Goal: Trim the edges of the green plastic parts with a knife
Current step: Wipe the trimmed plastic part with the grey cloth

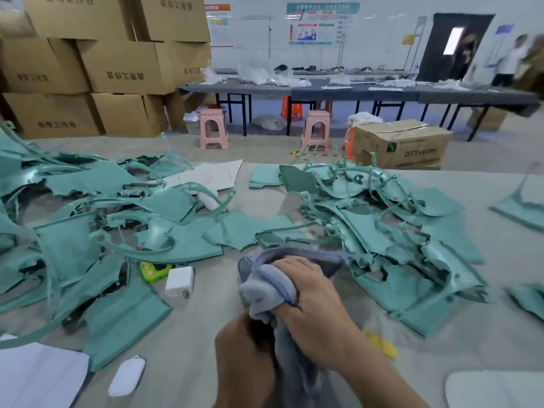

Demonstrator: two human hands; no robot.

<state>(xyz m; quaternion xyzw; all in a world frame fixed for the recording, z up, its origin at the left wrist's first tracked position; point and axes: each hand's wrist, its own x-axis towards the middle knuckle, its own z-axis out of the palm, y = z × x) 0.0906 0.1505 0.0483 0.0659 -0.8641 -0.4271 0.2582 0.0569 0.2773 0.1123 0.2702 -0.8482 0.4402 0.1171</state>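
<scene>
Lighting: bright, even, diffuse indoor light with soft, faint shadows under the green plastic parts [164,245]; mild glare on the white back wall [382,39]. Image quality: wide-angle distortion bends the cardboard boxes [88,69] and frame edges. Motion blur smears the far right edge; the distant figures are soft.

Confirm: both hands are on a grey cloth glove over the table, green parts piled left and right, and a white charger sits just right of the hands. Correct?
Not quite. In the head view the white charger sits left of the hands, beside a lime-green gadget. The rest holds: left hand and right hand both grip the grey cloth glove, with green parts piled on both sides.
</scene>
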